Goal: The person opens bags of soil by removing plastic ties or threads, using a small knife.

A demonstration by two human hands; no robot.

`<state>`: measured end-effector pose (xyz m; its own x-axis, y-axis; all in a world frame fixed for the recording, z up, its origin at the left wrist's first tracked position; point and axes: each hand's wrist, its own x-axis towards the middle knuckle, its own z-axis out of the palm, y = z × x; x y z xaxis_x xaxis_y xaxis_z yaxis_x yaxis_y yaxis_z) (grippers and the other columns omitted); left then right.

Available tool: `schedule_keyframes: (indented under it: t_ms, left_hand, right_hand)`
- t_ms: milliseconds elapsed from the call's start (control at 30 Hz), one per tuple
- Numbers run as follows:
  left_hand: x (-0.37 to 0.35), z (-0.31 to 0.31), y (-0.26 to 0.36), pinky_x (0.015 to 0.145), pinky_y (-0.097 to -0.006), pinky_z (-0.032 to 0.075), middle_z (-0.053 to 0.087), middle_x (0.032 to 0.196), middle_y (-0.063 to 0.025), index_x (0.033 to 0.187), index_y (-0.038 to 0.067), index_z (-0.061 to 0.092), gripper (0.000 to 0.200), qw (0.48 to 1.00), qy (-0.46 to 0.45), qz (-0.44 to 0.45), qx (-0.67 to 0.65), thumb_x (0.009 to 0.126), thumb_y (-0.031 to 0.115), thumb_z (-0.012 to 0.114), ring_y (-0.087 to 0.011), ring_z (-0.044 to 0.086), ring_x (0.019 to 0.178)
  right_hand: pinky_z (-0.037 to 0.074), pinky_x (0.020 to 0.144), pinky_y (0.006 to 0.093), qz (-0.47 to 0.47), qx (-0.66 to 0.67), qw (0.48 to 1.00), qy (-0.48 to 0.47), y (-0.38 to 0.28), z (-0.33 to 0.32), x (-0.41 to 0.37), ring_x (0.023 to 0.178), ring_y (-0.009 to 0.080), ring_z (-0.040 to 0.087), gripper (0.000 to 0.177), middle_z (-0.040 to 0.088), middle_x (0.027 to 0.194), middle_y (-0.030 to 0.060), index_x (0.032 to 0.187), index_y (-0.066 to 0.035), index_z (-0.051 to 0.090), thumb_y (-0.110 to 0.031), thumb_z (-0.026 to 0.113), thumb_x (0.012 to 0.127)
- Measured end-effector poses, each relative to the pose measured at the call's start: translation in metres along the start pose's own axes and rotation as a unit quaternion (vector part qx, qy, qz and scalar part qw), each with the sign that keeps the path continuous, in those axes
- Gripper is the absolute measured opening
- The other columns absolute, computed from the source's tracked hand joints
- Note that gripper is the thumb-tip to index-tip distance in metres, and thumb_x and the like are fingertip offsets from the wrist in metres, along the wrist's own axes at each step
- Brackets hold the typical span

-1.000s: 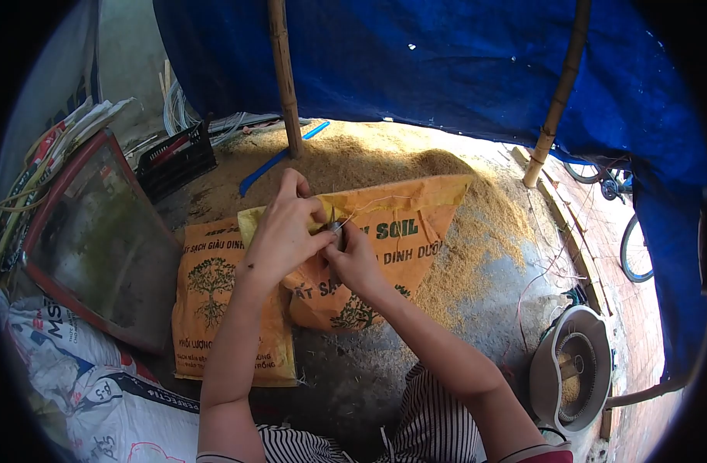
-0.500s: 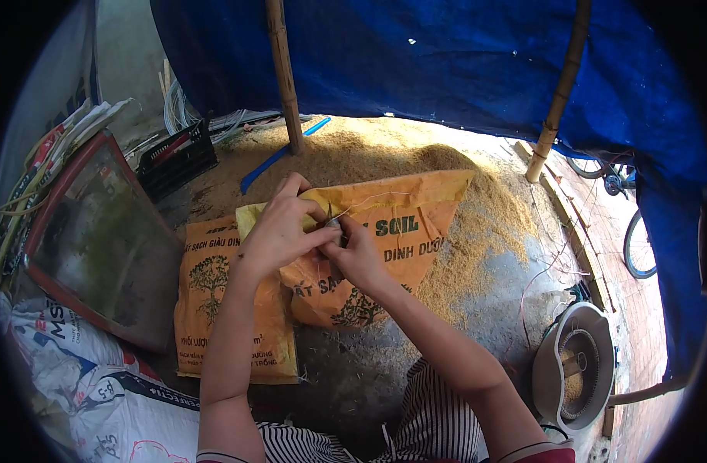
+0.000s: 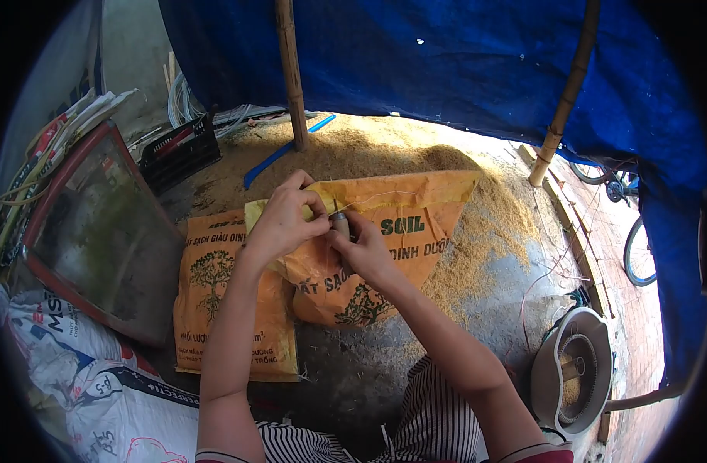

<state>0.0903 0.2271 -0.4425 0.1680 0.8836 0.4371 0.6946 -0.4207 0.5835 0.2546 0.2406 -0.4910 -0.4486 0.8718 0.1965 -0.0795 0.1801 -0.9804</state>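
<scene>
An orange-and-yellow soil bag is folded over a second orange bag. My left hand is closed at the upper bag's yellow edge, fingers curled over it and thumb pinching in. My right hand grips a short awl-like tool by its thick greyish handle. The point of that tool lies against the bag, close to my left fingertips, partly hidden. A thin pale thread trails across the yellow band from beside my hands.
Grain-like husks lie heaped behind the bags. On the left are a red-framed panel, a black crate and white sacks. A grey plastic tub stands right. Bamboo poles and a blue tarp rise behind.
The tool's handle has tipped up, so its rounded end now shows between my hands. My left fingers have shifted slightly apart from my right. The bags look unmoved.
</scene>
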Motion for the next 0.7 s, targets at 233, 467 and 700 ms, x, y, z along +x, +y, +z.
schedule_keyframes:
  t_ms: [233, 467, 700]
  left_hand:
    - [0.003, -0.01, -0.011, 0.078, -0.0333, 0.044, 0.053, 0.093, -0.0096, 0.07, -0.002, 0.06, 0.015, 0.998, 0.007, 0.009, -0.061, 0.068, 0.009, 0.068, -0.0243, 0.056, 0.088]
    - [0.0, -0.022, -0.004, 0.076, -0.0332, 0.044, 0.054, 0.09, -0.0092, 0.07, -0.002, 0.058, 0.014, 0.999, 0.045, 0.017, -0.013, 0.066, 0.008, 0.067, -0.023, 0.056, 0.085]
    - [-0.001, -0.027, 0.003, 0.076, -0.0341, 0.044, 0.055, 0.089, -0.011, 0.07, -0.004, 0.057, 0.014, 0.998, 0.053, 0.011, 0.035, 0.066, 0.007, 0.065, -0.0245, 0.056, 0.085]
  right_hand:
    - [0.038, 0.04, 0.0245, 0.054, 0.029, 0.998, -0.005, -0.005, -0.003, 0.0, 0.045, 0.0086, 0.049, 0.023, 0.054, 0.065, 0.0031, 0.102, 0.003, 0.053, -0.017, 0.054, 0.091]
    - [0.038, 0.04, 0.0247, 0.043, 0.035, 0.998, 0.016, -0.002, -0.001, 0.002, 0.045, 0.0084, 0.048, 0.025, 0.055, 0.067, 0.0032, 0.105, 0.004, 0.052, -0.016, 0.054, 0.091]
    - [0.039, 0.041, 0.0247, 0.028, 0.005, 1.0, 0.003, 0.001, -0.003, 0.002, 0.045, 0.0087, 0.049, 0.026, 0.055, 0.067, 0.004, 0.107, 0.005, 0.052, -0.016, 0.054, 0.091]
